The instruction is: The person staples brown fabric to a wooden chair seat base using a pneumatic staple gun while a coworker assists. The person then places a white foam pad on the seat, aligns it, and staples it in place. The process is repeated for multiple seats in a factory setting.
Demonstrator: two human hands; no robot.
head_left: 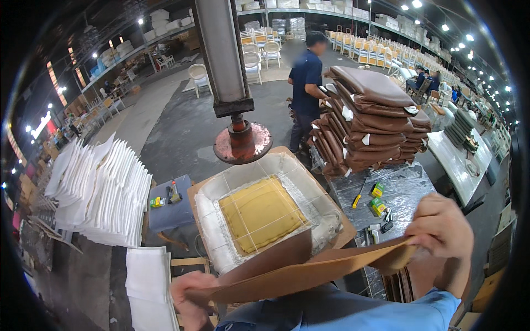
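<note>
Holding a thin brown board (309, 270) at both ends, the left hand (190, 295) and the right hand (441, 231) are pinching its edges, fingers pressed together. Just behind the board, a shallow frame (287, 160) is containing white padding, probably fabric, and a yellow foam square (262, 212), under a round press head (242, 144).
</note>
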